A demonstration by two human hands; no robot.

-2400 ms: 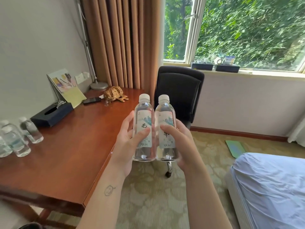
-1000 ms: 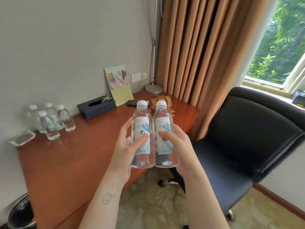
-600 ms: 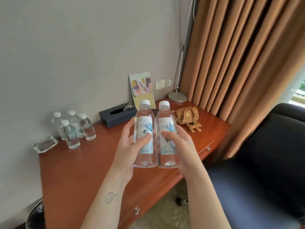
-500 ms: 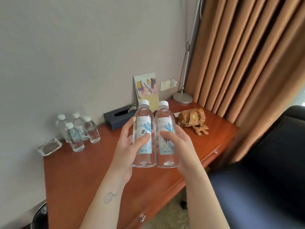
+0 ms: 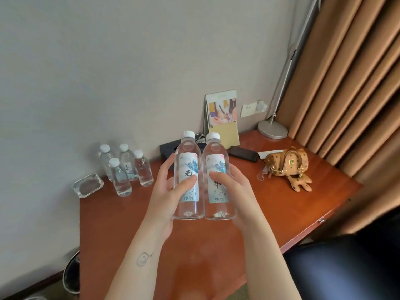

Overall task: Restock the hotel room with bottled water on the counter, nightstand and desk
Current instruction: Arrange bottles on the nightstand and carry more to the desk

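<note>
I have turned away from the window and bed toward the wall [image 5: 108, 72]; the bottles [image 5: 188, 161] in my left grip [image 5: 162, 200] and right grip [image 5: 238, 191] now hang above the table [image 5: 281, 213] rather than off its side; the chair [image 5: 346, 267] has slid to the lower right corner.

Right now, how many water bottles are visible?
6. Left bottle in the left hand, right bottle in the right hand; four desk bottles cluster on the desk by the wall. None seem hidden.

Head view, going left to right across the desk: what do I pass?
Glass ashtray → four standing bottles → left bottle in the left hand → right bottle in the right hand → brown bag → curtain.
</note>
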